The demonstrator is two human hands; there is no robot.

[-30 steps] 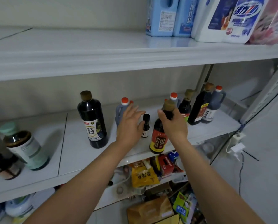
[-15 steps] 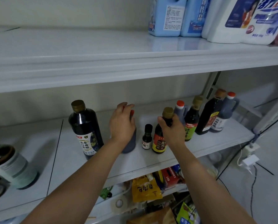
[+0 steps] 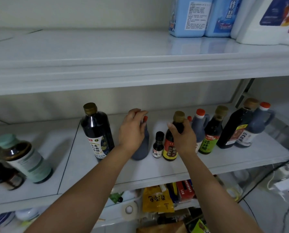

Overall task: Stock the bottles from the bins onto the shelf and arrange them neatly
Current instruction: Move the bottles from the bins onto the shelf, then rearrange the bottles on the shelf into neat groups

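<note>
On the white middle shelf (image 3: 157, 172) my left hand (image 3: 132, 130) grips the top of a grey red-capped jug (image 3: 143, 148). My right hand (image 3: 182, 137) holds the neck of a dark vinegar bottle with a gold cap and a red-and-yellow label (image 3: 169, 151). A tiny dark bottle (image 3: 158, 145) stands between the two. A tall dark bottle (image 3: 96, 132) stands to the left. To the right stand another red-capped jug (image 3: 199, 123), a green-label bottle (image 3: 211, 133), a tall dark bottle (image 3: 233, 128) and a further grey jug (image 3: 254, 126).
At far left stand a green-capped jar (image 3: 22, 158) and dark jars (image 3: 4, 175). Blue and white detergent jugs (image 3: 190, 15) fill the right of the top shelf. Below are packets, a yellow bag (image 3: 155, 200) and a tape roll (image 3: 129, 209). A power strip (image 3: 285, 170) hangs at right.
My left hand went from hovering beside the grey jug to gripping its top. My right hand slid the vinegar bottle back, closer to the row on the right. The camera moved nearer.
</note>
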